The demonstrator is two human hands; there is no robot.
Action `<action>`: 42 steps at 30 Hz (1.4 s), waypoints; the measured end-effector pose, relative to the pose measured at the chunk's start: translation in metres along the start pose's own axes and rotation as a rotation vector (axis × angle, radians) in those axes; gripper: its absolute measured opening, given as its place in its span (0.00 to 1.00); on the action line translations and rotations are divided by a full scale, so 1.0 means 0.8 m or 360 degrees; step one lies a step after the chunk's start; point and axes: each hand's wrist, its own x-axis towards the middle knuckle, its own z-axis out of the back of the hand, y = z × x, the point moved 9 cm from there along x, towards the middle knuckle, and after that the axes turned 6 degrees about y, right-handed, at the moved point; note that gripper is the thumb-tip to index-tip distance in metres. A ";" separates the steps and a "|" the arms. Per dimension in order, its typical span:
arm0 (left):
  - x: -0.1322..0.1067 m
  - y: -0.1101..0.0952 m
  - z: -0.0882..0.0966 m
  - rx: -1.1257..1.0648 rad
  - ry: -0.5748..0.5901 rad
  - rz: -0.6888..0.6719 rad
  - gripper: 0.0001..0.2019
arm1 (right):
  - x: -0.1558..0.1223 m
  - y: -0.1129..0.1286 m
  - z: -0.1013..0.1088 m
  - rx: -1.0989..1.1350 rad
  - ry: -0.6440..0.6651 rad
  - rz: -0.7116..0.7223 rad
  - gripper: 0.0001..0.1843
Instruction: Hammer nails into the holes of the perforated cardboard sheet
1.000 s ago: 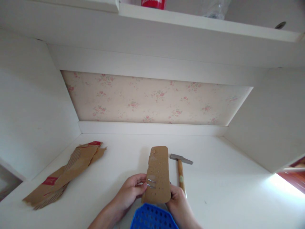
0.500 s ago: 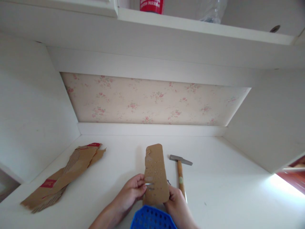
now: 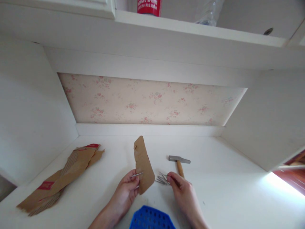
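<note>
My left hand (image 3: 128, 187) is closed on the lower left edge of a flat, rounded piece of cardboard (image 3: 144, 165), which stands tilted above the counter. A thin metal nail (image 3: 137, 174) crosses between the left fingers and the cardboard's face. To the right, my right hand (image 3: 181, 187) pinches a nail (image 3: 164, 176) between thumb and forefinger. Under those fingertips, several grey nails (image 3: 161, 180) lie in a small heap on the counter. A hammer (image 3: 179, 159) with a wooden handle lies just beyond my right hand, which covers the handle's lower part.
A torn strip of brown cardboard (image 3: 64, 176) lies at the left of the white counter (image 3: 114, 152). At the near edge sits a blue perforated basket (image 3: 152, 218). Overhead, a shelf (image 3: 190, 27) carries a red-labelled bottle (image 3: 149, 8) and a clear plastic item (image 3: 211, 12).
My right hand has let go of the cardboard and moved right to the nails. The cardboard has turned and shifted left in my left hand, uncovering the heap of nails.
</note>
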 end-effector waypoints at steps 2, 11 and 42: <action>0.000 0.000 0.001 0.0019 -0.0018 0.0012 0.20 | 0.003 -0.003 0.013 -0.0174 -0.0048 0.0022 0.16; 0.002 0.002 -0.003 0.0051 0.0018 0.0022 0.20 | 0.000 0.012 0.013 -0.0753 -0.0038 0.0087 0.18; 0.004 0.012 -0.010 0.0899 0.0257 -0.0103 0.30 | -0.028 0.045 -0.065 0.1133 0.0673 0.0024 0.11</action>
